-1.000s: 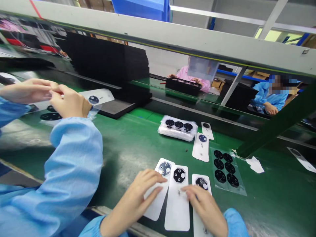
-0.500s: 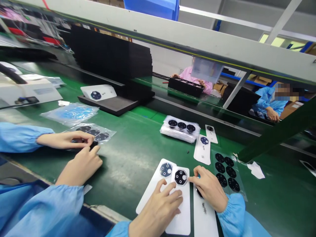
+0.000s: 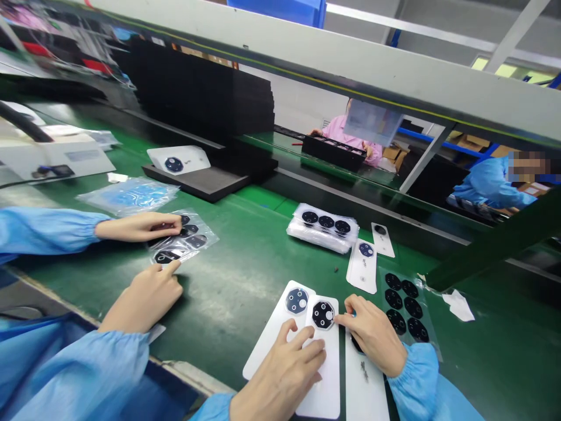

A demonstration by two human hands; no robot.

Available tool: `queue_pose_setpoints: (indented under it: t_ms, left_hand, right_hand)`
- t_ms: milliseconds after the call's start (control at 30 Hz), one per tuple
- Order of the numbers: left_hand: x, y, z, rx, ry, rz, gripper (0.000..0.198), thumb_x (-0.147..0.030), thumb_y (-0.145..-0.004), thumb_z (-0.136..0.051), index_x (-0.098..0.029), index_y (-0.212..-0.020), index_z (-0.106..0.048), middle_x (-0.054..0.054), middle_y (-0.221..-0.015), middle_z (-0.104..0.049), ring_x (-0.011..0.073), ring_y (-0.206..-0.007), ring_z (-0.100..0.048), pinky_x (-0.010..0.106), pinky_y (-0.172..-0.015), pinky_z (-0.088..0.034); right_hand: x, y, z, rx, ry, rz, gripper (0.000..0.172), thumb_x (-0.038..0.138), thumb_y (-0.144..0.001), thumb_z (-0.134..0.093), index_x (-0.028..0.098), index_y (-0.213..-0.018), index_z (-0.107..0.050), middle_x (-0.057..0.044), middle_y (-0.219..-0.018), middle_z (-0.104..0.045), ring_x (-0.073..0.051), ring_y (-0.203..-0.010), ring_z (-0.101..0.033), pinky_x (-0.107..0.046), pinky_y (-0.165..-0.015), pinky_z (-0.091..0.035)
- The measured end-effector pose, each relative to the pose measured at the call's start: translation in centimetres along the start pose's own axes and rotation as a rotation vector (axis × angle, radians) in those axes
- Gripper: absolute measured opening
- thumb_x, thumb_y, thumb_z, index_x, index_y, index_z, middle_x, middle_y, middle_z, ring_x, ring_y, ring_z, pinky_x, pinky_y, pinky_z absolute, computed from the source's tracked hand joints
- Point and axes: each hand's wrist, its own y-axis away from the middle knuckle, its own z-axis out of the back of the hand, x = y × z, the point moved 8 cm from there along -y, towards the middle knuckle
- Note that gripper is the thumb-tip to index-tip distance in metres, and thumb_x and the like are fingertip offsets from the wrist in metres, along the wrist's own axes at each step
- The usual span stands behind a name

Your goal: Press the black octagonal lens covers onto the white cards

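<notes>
My left hand (image 3: 284, 365) lies with fingers spread on a white phone-shaped panel (image 3: 322, 380) whose top carries a black octagonal camera sticker (image 3: 323, 316). From the other side, my right hand (image 3: 374, 333) touches the sticker's right edge, its fingers curled together. What those fingers hold, if anything, is hidden; a speck of blue shows beneath them. Under the left panel edge sits another white panel (image 3: 267, 345) with a dark blue camera sticker (image 3: 297, 300). Below my right hand lies a third white panel (image 3: 367, 394), partly covered by it.
A clear sheet of round black stickers (image 3: 404, 304) lies at right, near a green post (image 3: 491, 240). Behind are a bagged sticker stack (image 3: 322, 238) and small white panels (image 3: 362, 272). At left, a co-worker's hands (image 3: 144, 295) handle a sticker sheet (image 3: 204, 231).
My hands stay almost in place on the panel and sticker. At left, the co-worker's farther hand has moved right over the sticker sheet, and a black sticker there now shows more plainly.
</notes>
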Motion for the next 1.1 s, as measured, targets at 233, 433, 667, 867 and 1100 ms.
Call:
queue_pose_setpoints:
  t_ms: [233,433,667,867,1100]
  left_hand:
    - [0.1,0.1,-0.3,0.023,0.008,-0.001,0.020,-0.024,-0.075,-0.072,-0.021,-0.085,-0.055,-0.005,-0.091,-0.066,0.0171,-0.089,-0.055,0.037,-0.081,-0.029]
    - [0.1,0.0,-0.3,0.013,0.018,-0.001,0.019,-0.023,-0.076,-0.072,-0.020,-0.083,-0.054,-0.005,-0.090,-0.066,0.0174,-0.087,-0.055,0.037,-0.081,-0.028]
    - [-0.1,-0.1,0.2,0.028,0.035,0.017,0.020,-0.021,-0.075,-0.072,-0.020,-0.080,-0.053,-0.005,-0.090,-0.066,0.0175,-0.086,-0.054,0.037,-0.079,-0.026]
    - [0.0,-0.1,0.0,0.037,0.021,0.010,0.020,-0.023,-0.075,-0.072,-0.020,-0.081,-0.053,-0.006,-0.090,-0.065,0.0176,-0.088,-0.054,0.038,-0.080,-0.026]
    - [0.0,-0.1,-0.4,0.062,-0.018,-0.011,0.019,-0.027,-0.077,-0.070,-0.020,-0.081,-0.052,-0.004,-0.088,-0.064,0.0174,-0.086,-0.053,0.037,-0.079,-0.027]
  right_hand:
    - [-2.0,0.2,-0.6,0.107,-0.222,-0.169,0.035,0.003,-0.084,-0.039,0.025,-0.092,-0.064,-0.001,-0.086,-0.047,-0.012,-0.071,-0.052,-0.022,-0.061,-0.043]
    - [-1.9,-0.2,-0.7,0.110,-0.201,-0.163,0.037,0.000,-0.080,-0.043,0.026,-0.095,-0.065,-0.001,-0.087,-0.046,-0.014,-0.077,-0.053,-0.024,-0.065,-0.044]
    - [-1.5,-0.5,-0.6,0.115,-0.094,-0.135,0.034,0.000,-0.080,-0.045,0.025,-0.092,-0.065,-0.002,-0.085,-0.047,-0.015,-0.072,-0.050,-0.025,-0.063,-0.042]
    - [-1.0,-0.3,-0.2,0.092,-0.076,-0.085,0.033,0.001,-0.081,-0.045,0.024,-0.093,-0.065,-0.002,-0.084,-0.047,-0.015,-0.071,-0.047,-0.025,-0.061,-0.040]
    - [-0.5,-0.3,-0.2,0.098,-0.042,-0.066,0.033,0.000,-0.079,-0.044,0.023,-0.090,-0.065,-0.002,-0.082,-0.047,-0.015,-0.068,-0.046,-0.025,-0.059,-0.038]
